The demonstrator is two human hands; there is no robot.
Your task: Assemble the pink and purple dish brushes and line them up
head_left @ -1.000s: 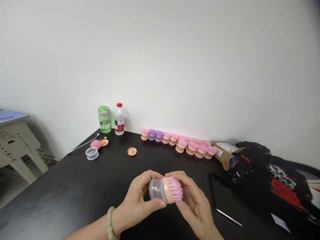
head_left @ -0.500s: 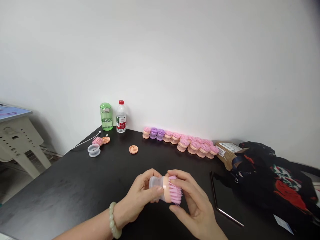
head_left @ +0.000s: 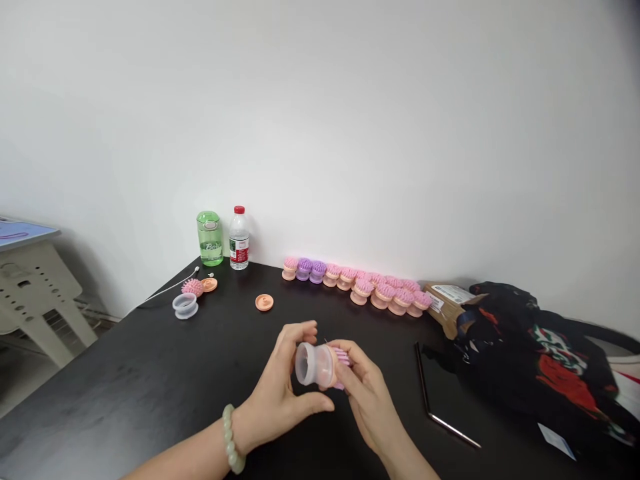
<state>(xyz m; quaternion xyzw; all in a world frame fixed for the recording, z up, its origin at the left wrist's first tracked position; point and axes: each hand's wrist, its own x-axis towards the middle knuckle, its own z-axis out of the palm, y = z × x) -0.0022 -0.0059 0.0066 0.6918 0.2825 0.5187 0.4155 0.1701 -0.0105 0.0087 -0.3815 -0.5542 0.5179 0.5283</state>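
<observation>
Above the black tabletop (head_left: 150, 380) at lower centre, the left hand (head_left: 277, 393) is curling around the clear cup of a pink-bristled scrub brush (head_left: 315, 365), its long axis lying roughly level, while the right hand (head_left: 365, 393) is narrowly pinching the bristle end.

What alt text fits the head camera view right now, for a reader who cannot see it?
A left hand and right hand hold a pink-bristled brush with a clear plastic body over a black table. A row of pink and purple brushes stands along the wall.
</observation>
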